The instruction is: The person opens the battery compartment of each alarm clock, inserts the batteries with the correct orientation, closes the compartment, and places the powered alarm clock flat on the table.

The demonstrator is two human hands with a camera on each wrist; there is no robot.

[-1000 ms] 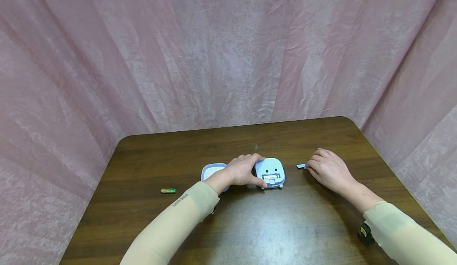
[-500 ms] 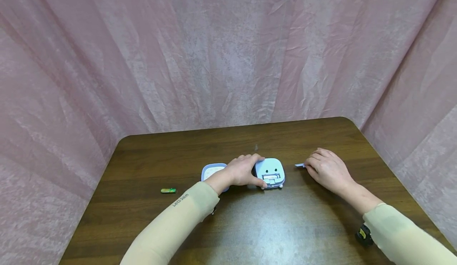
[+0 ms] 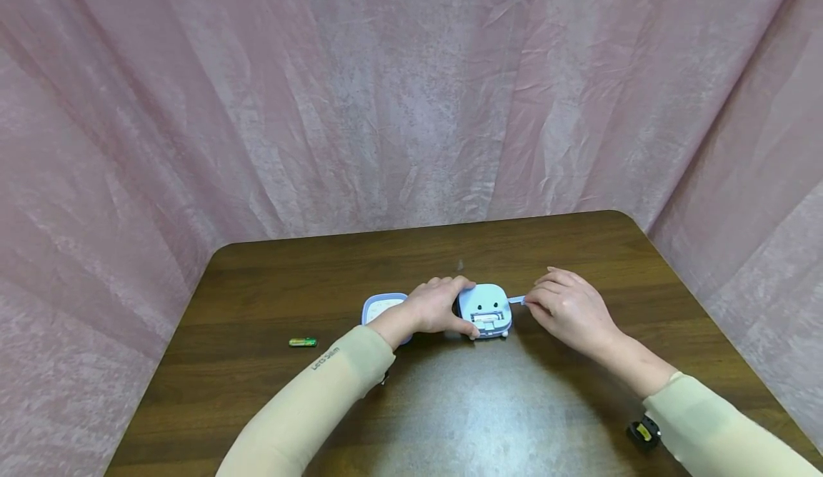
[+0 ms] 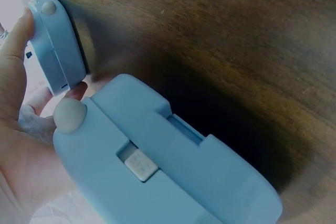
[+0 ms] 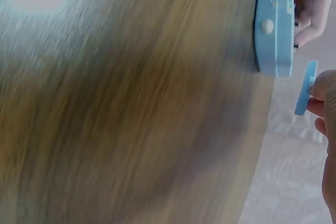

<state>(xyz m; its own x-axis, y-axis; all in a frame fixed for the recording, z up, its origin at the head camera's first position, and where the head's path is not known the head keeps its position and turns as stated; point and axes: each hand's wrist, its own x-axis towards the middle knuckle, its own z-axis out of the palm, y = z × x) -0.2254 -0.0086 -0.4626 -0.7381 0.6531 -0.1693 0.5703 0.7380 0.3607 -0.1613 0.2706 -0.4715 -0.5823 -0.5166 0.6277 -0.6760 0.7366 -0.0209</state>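
Observation:
My left hand [image 3: 439,308] grips a pale blue, rounded-square device [image 3: 494,297] from its left side, thumb at the front edge and fingers at the back. The device lies on the table, with an uncovered battery compartment [image 3: 486,318] facing up; a battery seems to lie inside. To the right of it, my right hand [image 3: 571,313] pinches a small blue battery cover [image 5: 306,88] between thumb and fingers, apart from the device in the right wrist view. A second blue device [image 4: 173,166] with a white face stands under my left wrist, partly hidden in the head view.
A green battery [image 3: 303,343] lies on the brown wooden table [image 3: 257,277], left of my left forearm. Pink curtains [image 3: 411,106] hang behind the table and at its sides. A dark wrist camera [image 3: 644,432] sits under my right sleeve.
My right hand has moved left with the battery cover, bringing it close to the device's right side. The left hand and the device it holds stay in place.

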